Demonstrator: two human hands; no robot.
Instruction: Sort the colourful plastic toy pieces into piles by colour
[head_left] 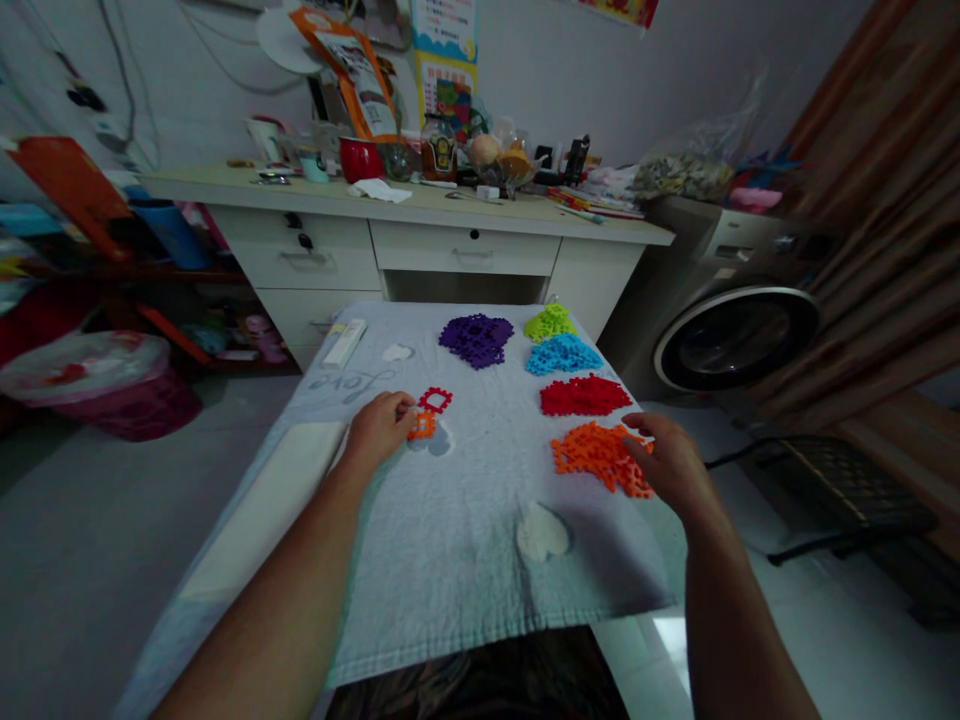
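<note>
My left hand [381, 428] is at the left-middle of the cloth-covered table [465, 540], its fingers closed at the edge of a small orange assembly of plastic connector pieces [422, 426]. Just beyond that lies a red ring of joined connector pieces [435, 400]. Over the right end of a pile of orange connector pieces [600, 455] hovers my right hand [664, 460], thumb and forefinger apart, nothing visible between them. Behind this pile are heaps of red pieces [585, 396], blue pieces [562, 354] and yellow-green pieces [550, 322]. A purple heap [476, 340] sits at the far middle.
A white narrow box [345, 343] lies at the table's far left. Behind stands a white desk [465, 245] crowded with jars and bags. A washing machine [735, 300] is at the right, near a dark stool [832, 490]. A lined bin [112, 385] stands left.
</note>
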